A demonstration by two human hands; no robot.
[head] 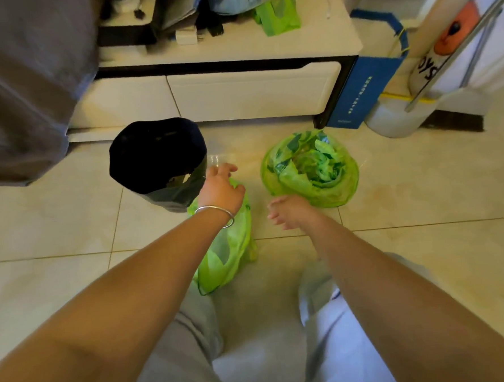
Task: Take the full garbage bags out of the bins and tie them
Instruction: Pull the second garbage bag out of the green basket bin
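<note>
Nearest the camera, grey trousers [178, 357] and a white garment [336, 333] fill the bottom of the view, above a beige tiled floor [55, 232]. Both bare forearms reach forward from here. The left hand [219, 190], with a silver bangle [215, 215] on its wrist, is stretched out with fingers loosely spread above a green garbage bag [222, 251] lying on the floor; it hovers over or rests on the bag's far end, and contact cannot be told, but no fingers close round anything. The right hand [287, 212], motion-blurred, hangs in the air with relaxed fingers, holding nothing, just beside the near edge of a second green bag [308, 169]. That second bag sits farther right on the floor, mouth wide open and untied, showing crumpled green contents. To the left at the same depth stands a bin [157, 164] lined with a black bag, close to the first green bag. Beyond them runs a low white cabinet [232, 85] carrying a green bag [278, 15] and clutter. A blue paper bag [359, 86] stands at its right end; grey fabric [22, 80] hangs far left.
</note>
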